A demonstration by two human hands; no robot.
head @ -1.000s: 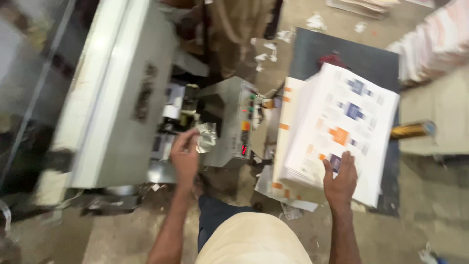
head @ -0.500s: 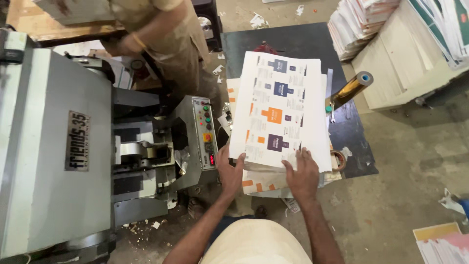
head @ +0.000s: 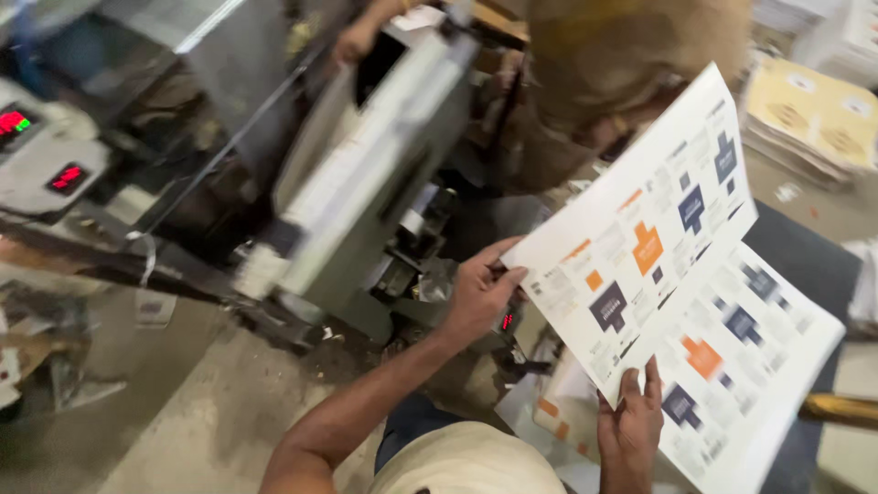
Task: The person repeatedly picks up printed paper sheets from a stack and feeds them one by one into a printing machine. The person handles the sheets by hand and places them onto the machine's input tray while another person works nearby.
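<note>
My left hand [head: 480, 293] grips the left edge of a large white printed sheet [head: 640, 247] with orange and dark blue shapes, lifted and tilted up. Near the sheet's lower corner, my right hand [head: 631, 425] pinches its bottom edge. Under it lies a stack of similar printed sheets [head: 750, 357] on a dark mat. A grey machine [head: 375, 183] stands just left of my left hand.
Another person in a tan shirt [head: 631, 64] bends over the machine at the top. A panel with red lit displays [head: 46, 146] sits far left. Yellowish paper stacks [head: 814, 114] lie at the upper right. A brass-coloured rod [head: 837, 410] pokes in at the right edge. Scraps litter the concrete floor [head: 183, 421].
Both hands have lifted the top sheet off the stack and tilted it up. My left hand earlier left the machine for the sheet. The view swung left.
</note>
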